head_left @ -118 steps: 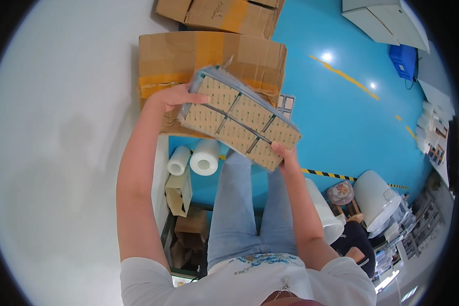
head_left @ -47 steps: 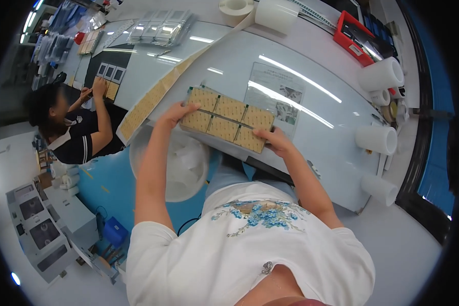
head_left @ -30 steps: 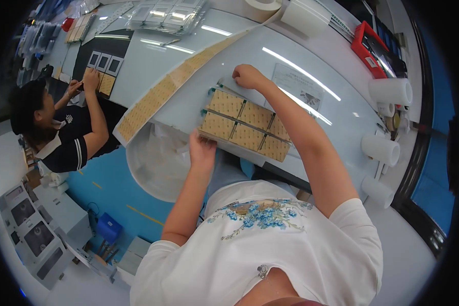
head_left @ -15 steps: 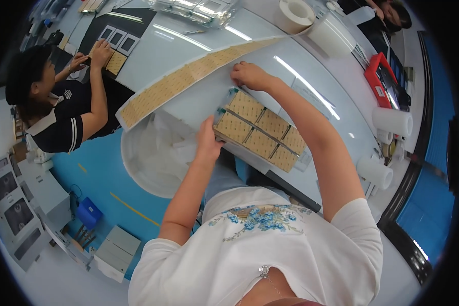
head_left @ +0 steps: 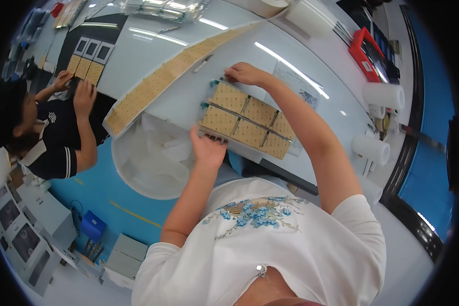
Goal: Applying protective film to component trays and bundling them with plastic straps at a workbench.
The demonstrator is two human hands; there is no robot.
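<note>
The stack of tan trays (head_left: 247, 121) lies flat on the white surface (head_left: 153, 56); left hand (head_left: 207, 149) presses its near edge open-palmed, right hand (head_left: 245, 74) rests open on its far corner.

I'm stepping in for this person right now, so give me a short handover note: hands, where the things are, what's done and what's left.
Left hand: open, on the near edge of the stack of tan panels.
Right hand: open, resting on its far corner.
The stack lies flat on the white table, near its front edge, beside a long tan strip.
Done: stack set down on the table.
Left: letting go; hands not yet off it.
</note>
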